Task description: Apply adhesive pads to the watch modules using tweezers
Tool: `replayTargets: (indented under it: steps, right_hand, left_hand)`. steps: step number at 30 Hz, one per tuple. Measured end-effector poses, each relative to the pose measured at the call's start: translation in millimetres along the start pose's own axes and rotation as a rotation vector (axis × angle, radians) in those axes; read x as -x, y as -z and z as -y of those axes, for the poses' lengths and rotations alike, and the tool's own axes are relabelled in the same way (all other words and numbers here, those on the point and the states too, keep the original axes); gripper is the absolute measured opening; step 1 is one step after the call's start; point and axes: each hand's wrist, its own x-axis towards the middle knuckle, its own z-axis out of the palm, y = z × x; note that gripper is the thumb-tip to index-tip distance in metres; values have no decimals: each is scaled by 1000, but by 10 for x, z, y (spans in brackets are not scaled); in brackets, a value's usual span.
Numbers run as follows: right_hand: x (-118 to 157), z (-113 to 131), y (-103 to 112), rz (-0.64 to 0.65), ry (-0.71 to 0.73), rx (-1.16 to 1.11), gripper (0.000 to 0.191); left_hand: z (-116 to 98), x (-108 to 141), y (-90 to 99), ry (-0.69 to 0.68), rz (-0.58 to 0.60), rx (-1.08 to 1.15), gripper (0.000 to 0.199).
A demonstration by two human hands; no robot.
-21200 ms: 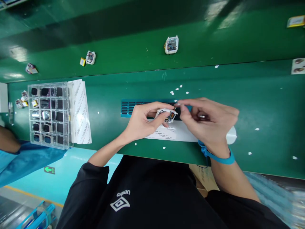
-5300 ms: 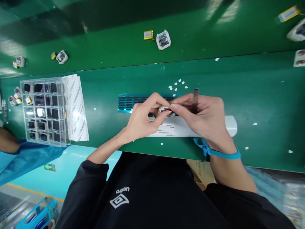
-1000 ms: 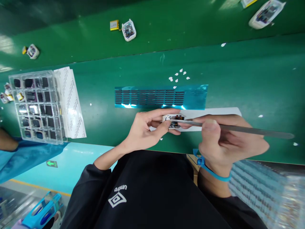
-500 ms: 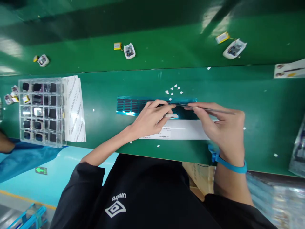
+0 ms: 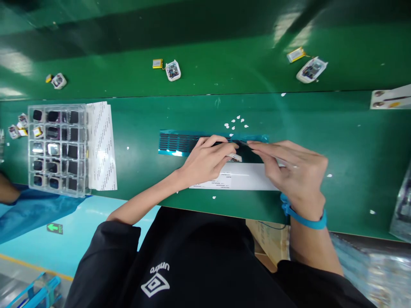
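My left hand [image 5: 208, 158] bends over a blue film sheet with dark strips [image 5: 178, 143], its fingers closed round a small white device housing [image 5: 236, 158] that is mostly hidden under them. My right hand [image 5: 290, 167], with a blue wrist strap [image 5: 308, 220], pinches thin metal tweezers [image 5: 242, 142]. Their tip is close to my left fingertips, above the film; the rest is blurred or hidden by the hand. Below both hands lies a white backing sheet [image 5: 250, 175] with printed marks. Several small white round stickers [image 5: 233, 121] are scattered just beyond the film.
A clear compartment tray [image 5: 58, 149] holding dark screens stands left, beside printed white sheets [image 5: 102, 145]. Across the back lie open white housings [image 5: 173, 70] with yellow batteries [image 5: 157, 63]. A white card [image 5: 390, 97] is at the right edge. Another person's arm [image 5: 8, 190] shows far left.
My right hand has rolled slightly and shifted a little left, with the tweezers now less visible. My left hand keeps its place on the white housing. The view has shifted slightly.
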Motion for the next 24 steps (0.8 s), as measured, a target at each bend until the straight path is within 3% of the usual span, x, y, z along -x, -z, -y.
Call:
replayTargets:
  steps: [4,7,10,12,14,16,18,21,24]
  right_hand:
    - [-93,24,73,-202,104,162,42]
    - [-225,122,134,-371,146,195,47]
    - [-348,261,112,-404,253,149,53]
    - [-397,340,60,-418,312,126,55]
    - [-418,393,0,-435,346,86,57]
    - [-415,420,-54,-423,376,45,62]
    - [-398,428,-97,-385,401,24,68]
    - [-359,408,-143,-361,410,33,72]
    - [-321,352,-173,-418,419,45,67]
  left_hand:
    - [-12,-27,65,52,69,45,29]
    - [-62,-8,220,-11,99,110,28]
    - [-133,13,439,-71,-95,328,24]
    - [-142,-4,574,80,-300,555,23]
    - [-94,-42,664,334,-407,787,21]
    - [-10,-79,692,552,-387,1023,20]
    - [61,-89,674,678,-323,1243,18]
    - [57,-49,645,699,-278,1403,16]
    - [-63,6,719,574,-287,1436,10]
